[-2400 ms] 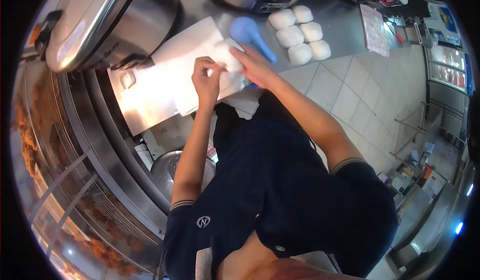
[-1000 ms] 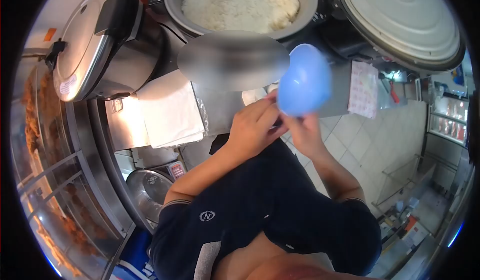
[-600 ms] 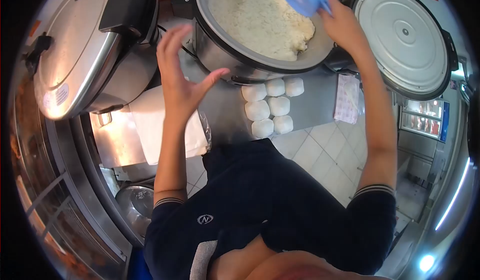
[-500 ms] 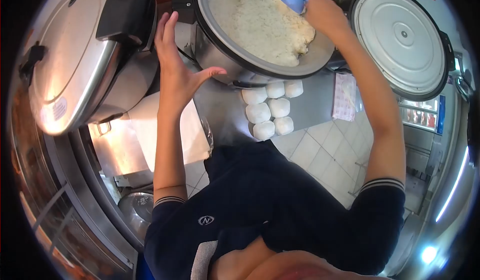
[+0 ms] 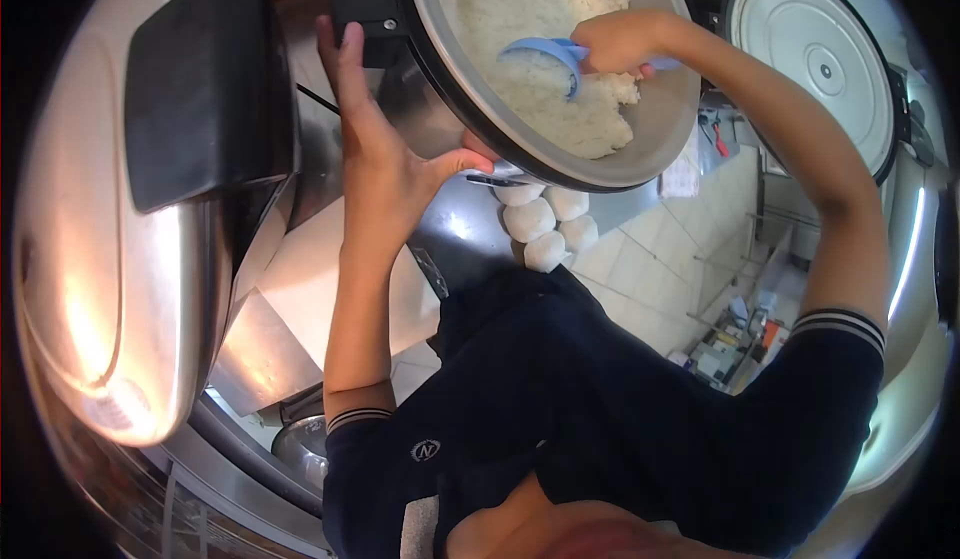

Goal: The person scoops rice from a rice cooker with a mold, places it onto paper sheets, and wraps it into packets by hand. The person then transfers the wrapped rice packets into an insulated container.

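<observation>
A large cooker pot [image 5: 668, 139] with a pale inner wall and black rim holds cooked white rice [image 5: 500, 29]. My right hand [image 5: 625, 41] reaches over the pot, fingers closed round the handle of a blue scoop [image 5: 545, 52]. The scoop's bowl is down at the rice, its lower part partly hidden. Beside the pot's left outer side is my left hand [image 5: 385, 144], open, with fingers stretched up and thumb spread under the rim. It appears to rest against the pot; exact contact is hard to see. Several white rounded lumps [image 5: 528, 220] sit on the counter below the pot.
The cooker's round lid [image 5: 826, 71] stands raised at the right. A second big metal cooker [image 5: 100, 339] with a black handle block [image 5: 205, 89] fills the left side. A light board or sheet [image 5: 310, 279] lies left of my body. Tiled floor [image 5: 660, 249] shows below the counter.
My right hand has moved the blue scoop down and left onto the rice. My left hand has come closer to the pot's side. The view has shifted, and fewer white lumps show.
</observation>
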A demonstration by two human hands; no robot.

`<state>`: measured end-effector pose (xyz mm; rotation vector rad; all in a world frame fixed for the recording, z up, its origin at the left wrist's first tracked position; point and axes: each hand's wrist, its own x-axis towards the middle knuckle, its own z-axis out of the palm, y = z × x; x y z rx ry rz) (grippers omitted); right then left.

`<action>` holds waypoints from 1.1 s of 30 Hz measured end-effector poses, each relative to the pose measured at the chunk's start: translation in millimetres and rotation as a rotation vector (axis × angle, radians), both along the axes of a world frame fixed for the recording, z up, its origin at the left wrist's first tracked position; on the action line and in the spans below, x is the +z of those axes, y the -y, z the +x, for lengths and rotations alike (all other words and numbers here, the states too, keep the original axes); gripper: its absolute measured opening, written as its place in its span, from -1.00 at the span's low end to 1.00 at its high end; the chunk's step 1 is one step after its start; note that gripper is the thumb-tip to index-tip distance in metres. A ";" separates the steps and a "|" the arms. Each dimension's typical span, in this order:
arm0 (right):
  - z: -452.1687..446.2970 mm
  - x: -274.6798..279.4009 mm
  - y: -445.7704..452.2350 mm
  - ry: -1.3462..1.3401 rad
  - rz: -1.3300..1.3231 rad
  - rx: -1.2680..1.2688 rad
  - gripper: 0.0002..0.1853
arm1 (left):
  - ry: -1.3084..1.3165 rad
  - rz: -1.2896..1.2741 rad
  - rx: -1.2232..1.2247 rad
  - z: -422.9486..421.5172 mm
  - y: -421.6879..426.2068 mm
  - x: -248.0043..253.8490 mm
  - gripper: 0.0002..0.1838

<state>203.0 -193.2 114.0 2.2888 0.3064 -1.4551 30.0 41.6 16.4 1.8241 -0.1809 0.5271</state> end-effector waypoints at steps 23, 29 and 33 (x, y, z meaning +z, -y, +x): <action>-40.4 30.4 7.4 -0.278 0.462 -0.791 -0.68 | -0.117 0.101 -0.016 -4.5 2.4 -0.4 0.68; -45.6 41.2 33.4 -0.600 1.039 -1.379 -0.48 | -0.091 0.130 0.074 -17.1 9.5 15.9 0.59; -89.3 68.8 41.4 -0.434 1.376 -1.295 -0.60 | -0.051 0.131 0.226 -44.7 17.7 -7.7 0.30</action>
